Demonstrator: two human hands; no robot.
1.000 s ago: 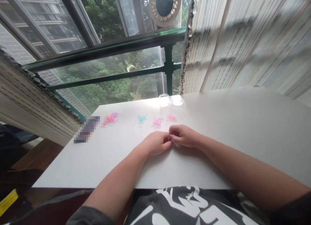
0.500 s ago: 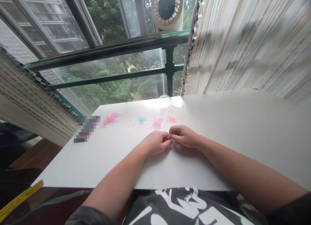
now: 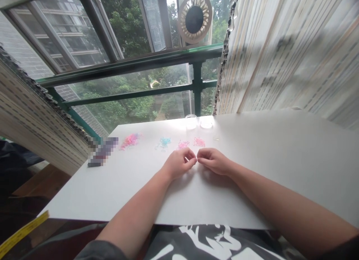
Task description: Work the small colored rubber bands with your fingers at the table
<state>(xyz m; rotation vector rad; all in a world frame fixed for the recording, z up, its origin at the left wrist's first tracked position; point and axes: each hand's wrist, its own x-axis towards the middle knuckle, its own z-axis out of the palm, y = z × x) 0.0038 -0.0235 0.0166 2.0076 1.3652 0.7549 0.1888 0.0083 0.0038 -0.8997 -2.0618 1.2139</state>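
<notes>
My left hand [image 3: 181,163] is closed in a pinch just above the white table [image 3: 134,192], thumb and forefinger tips together. Facing it, my right hand [image 3: 214,161] pinches too, its fingertips almost meeting those of the left. Whatever lies between the fingertips is too small to make out. Right behind my hands are a pile of small pink-purple loop-shaped pieces [image 3: 183,144], partly covered by the left hand, and a pile of coral-pink ones [image 3: 199,141]. Farther left lie similar light-blue pieces [image 3: 165,141] and a bigger mixed pink and purple heap [image 3: 131,140].
Two clear round containers [image 3: 191,122] or lids stand at the table's back edge. A thin small item [image 3: 216,139] lies right of the piles. At the left edge is a blurred-out dark object [image 3: 103,151]. Curtains [image 3: 260,65] hang on both sides; a round fan [image 3: 195,18] is by the window.
The whole view has shifted slightly, with the scene sitting a little lower. My fingertips, overlapping before, are now slightly apart. The left hand covers more of the pink-purple pile.
</notes>
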